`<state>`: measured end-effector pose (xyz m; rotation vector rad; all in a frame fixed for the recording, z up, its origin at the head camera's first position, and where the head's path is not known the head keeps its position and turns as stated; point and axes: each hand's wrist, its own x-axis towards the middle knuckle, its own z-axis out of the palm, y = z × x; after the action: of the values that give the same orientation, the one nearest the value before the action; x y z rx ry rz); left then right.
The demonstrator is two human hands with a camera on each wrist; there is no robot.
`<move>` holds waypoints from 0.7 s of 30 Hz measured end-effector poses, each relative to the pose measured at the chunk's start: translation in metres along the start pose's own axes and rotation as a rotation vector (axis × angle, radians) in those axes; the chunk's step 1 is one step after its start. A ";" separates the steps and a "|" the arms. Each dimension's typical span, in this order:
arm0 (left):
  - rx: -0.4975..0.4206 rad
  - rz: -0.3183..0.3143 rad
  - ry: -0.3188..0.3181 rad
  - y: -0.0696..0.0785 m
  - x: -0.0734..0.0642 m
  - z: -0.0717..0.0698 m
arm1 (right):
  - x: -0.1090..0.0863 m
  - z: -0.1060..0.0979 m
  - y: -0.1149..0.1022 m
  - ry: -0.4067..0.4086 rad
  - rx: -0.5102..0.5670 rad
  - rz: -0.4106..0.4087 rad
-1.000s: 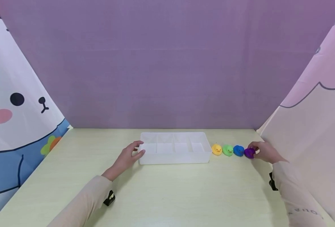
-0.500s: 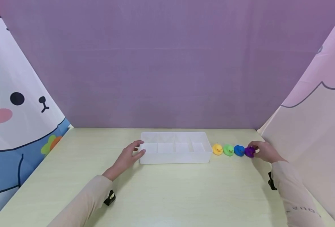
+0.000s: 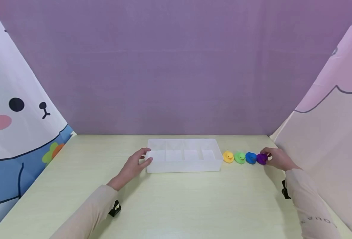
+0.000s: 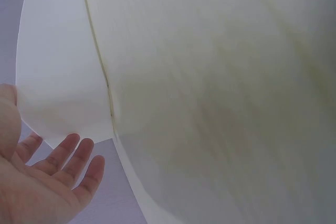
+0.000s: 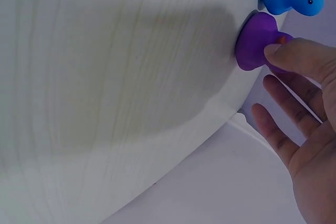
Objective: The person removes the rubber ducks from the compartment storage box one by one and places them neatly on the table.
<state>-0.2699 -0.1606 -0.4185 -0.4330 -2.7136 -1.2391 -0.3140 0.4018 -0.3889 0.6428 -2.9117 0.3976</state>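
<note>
A white box with several compartments stands on the table; no contents show in it. At its left end is my left hand, with thumb and fingers spread and the tips at the wall. In the left wrist view those fingers look relaxed against the box end. To the right of the box runs a row of rubber ducks: yellow, green, blue and purple. My right hand pinches the purple duck's head between thumb and forefinger; its base appears to rest on the table.
The pale wooden table ends at a purple backdrop. Printed cloths slope down on the left and on the right, the right one close to my right arm.
Both hands, the box and the ducks keep their places. Only a tiny shift of the whole head view shows.
</note>
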 end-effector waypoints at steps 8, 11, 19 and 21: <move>0.002 0.001 0.001 0.002 -0.001 -0.001 | 0.001 0.001 0.000 -0.009 0.003 0.033; 0.000 0.004 -0.001 0.001 -0.001 0.000 | 0.001 0.002 0.001 -0.007 0.007 0.026; -0.003 0.002 -0.006 0.001 -0.002 0.001 | 0.002 0.003 0.002 0.004 0.010 0.011; -0.001 0.001 -0.006 0.001 -0.002 0.000 | 0.002 0.003 0.003 0.003 0.012 0.011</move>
<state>-0.2682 -0.1602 -0.4186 -0.4391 -2.7179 -1.2403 -0.3171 0.4028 -0.3917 0.6270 -2.9135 0.4178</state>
